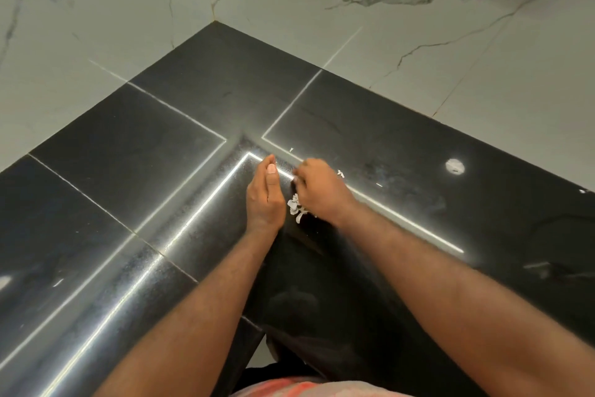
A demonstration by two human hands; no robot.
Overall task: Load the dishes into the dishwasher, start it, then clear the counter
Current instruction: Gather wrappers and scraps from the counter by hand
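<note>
Left grip (pixel 265 195), fingers straight, walls the glossy black stone table (pixel 128 155); right grip (pixel 317 190), curled, hold unclear, should sweep the white flaky scraps (pixel 295 207) against it.

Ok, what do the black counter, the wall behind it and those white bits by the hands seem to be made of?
Counter: likely polished black granite; mirror-like reflections, fine speckle, visible seams. Wall: glossy marble-look tile, possibly porcelain; grey veins, thin grout lines. White bits: thin, crumpled scraps, perhaps paper or peel; too small to tell.
</note>
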